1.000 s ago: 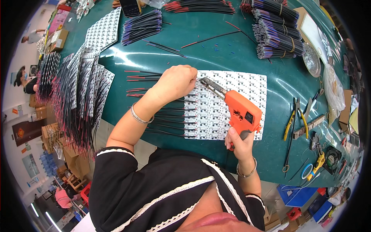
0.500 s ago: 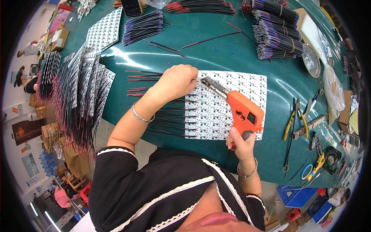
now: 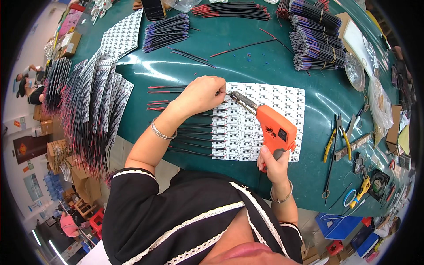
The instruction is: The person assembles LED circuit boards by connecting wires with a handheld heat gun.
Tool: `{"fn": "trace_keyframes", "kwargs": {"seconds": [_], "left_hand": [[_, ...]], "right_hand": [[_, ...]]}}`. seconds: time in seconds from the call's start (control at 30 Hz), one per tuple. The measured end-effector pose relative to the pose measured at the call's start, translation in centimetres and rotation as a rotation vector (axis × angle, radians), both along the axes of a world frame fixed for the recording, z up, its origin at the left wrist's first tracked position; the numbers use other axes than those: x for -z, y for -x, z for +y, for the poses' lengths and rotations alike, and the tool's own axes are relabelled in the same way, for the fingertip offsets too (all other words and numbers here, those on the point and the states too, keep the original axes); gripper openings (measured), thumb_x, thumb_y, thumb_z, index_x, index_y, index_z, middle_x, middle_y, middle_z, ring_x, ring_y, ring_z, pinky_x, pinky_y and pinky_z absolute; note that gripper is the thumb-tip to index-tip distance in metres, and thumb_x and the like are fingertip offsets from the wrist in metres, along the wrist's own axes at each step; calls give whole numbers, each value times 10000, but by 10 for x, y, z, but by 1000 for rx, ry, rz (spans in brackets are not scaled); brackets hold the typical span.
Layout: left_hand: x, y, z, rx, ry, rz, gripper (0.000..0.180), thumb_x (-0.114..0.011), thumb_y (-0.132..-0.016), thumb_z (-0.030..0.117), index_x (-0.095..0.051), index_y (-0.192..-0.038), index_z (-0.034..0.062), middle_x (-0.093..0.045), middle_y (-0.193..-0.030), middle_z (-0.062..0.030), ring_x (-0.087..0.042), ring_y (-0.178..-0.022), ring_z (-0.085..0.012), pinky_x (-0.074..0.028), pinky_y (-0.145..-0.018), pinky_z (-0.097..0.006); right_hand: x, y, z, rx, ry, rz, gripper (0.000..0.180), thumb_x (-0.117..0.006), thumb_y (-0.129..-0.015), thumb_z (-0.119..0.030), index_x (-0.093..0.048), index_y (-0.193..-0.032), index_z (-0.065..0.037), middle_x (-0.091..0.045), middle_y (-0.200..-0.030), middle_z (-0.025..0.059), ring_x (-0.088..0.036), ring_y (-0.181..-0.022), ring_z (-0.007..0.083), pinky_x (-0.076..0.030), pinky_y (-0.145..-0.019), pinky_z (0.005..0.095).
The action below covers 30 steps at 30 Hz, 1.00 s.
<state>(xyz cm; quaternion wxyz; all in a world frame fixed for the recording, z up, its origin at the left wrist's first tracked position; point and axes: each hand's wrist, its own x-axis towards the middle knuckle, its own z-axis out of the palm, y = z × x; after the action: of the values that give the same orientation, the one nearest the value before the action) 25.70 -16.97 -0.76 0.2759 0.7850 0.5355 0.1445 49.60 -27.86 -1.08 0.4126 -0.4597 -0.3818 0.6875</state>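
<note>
My right hand (image 3: 274, 165) grips the handle of an orange soldering gun (image 3: 277, 128). Its metal tip points up and left, at the upper left edge of a white circuit board panel (image 3: 247, 137). Close beside that tip, my left hand (image 3: 203, 95) is closed in a pinch on a thin wire, its fingertips partly hidden. Black wires with red ends (image 3: 190, 140) stretch leftward from the panel's left side. A few more loose wires (image 3: 161, 92) lie partly under my left hand and wrist.
Stacked panels with wires attached (image 3: 95, 101) hang over the left table edge. Bundled wires (image 3: 318, 44) sit at the far right, and a wire pile (image 3: 165, 33) lies at the back. Pliers (image 3: 338, 137), a metal dish (image 3: 354, 70) and a small fan (image 3: 379, 183) are on the right.
The soldering gun has shifted slightly left with my right hand, its tip staying near my left fingers. My left hand keeps its pinch at the panel's edge. The whole view has shifted slightly.
</note>
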Motion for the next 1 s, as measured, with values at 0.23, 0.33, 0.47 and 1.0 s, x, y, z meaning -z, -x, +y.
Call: {"fn": "trace_keyframes", "kwargs": {"seconds": [0.23,0.33,0.47,1.0], "left_hand": [[-4,-3,-2,24,-6,18,80,-558,-691,63,-555,-715,-13,-592,-726,-152,-578,-708,-310,-456,-641,-360],[-6,-6,-2,28,-8,47,78,-559,-688,62,-558,-715,-11,-594,-727,-154,-578,-704,-313,-456,-640,-357],[-6,-10,-1,8,4,24,60,-538,-675,53,-536,-675,-7,-579,-699,-156,-565,-701,-324,-452,-626,-391],[14,-3,-19,-4,-91,-116,75,-559,-654,109,-532,-681,45,-568,-688,-100,-567,-701,-294,-452,-617,-379]], "right_hand": [[-4,0,-4,13,-11,12,185,-520,-838,-107,-444,-934,32,-419,-494,21,-404,-351,99,-355,-348,225],[-3,-5,-5,24,4,48,195,-523,-835,-115,-448,-937,33,-420,-499,24,-403,-353,104,-364,-359,233],[-1,-9,-5,46,24,115,180,-543,-829,-107,-430,-895,16,-443,-495,17,-412,-354,84,-346,-338,209],[2,-14,-19,228,-22,238,170,-473,-861,-164,-409,-916,-16,-382,-542,21,-383,-379,113,-343,-389,259]]}}
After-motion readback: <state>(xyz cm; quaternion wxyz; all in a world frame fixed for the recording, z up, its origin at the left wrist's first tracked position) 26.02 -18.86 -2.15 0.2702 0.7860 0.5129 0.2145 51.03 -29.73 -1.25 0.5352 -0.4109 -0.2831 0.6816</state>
